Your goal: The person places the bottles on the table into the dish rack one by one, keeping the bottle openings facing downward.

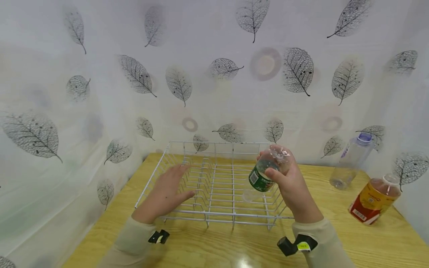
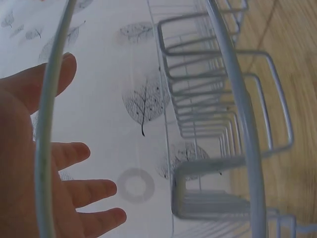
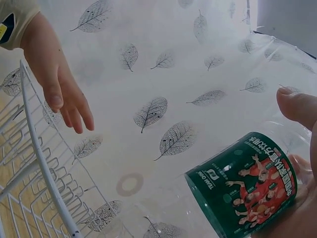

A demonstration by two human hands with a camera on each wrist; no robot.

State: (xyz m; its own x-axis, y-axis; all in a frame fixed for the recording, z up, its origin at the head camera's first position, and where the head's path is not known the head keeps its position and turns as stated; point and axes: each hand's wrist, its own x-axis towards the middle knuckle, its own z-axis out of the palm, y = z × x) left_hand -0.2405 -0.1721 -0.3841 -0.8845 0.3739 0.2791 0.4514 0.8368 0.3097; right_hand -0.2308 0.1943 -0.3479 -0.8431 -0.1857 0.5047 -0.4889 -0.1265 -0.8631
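Observation:
My right hand (image 1: 295,182) grips a clear plastic bottle (image 1: 273,162) with a green label (image 3: 242,186), its fingers and thumb round the upper part. The bottle is tilted above the right side of a white wire dish rack (image 1: 232,213), its lower clear end pointing down and to the left. Over the rack's left side, my left hand (image 1: 167,191) is spread with straight fingers and holds nothing. In the left wrist view, a rack wire passes in front of that hand's palm (image 2: 20,163); whether it touches the rack, I cannot tell.
At the right of the wooden table (image 1: 197,249) stand a clear bottle with a purple neck (image 1: 350,160) and a bottle with a red and yellow label (image 1: 373,201). A white curtain with leaf prints (image 1: 218,104) hangs behind and to the left of the rack.

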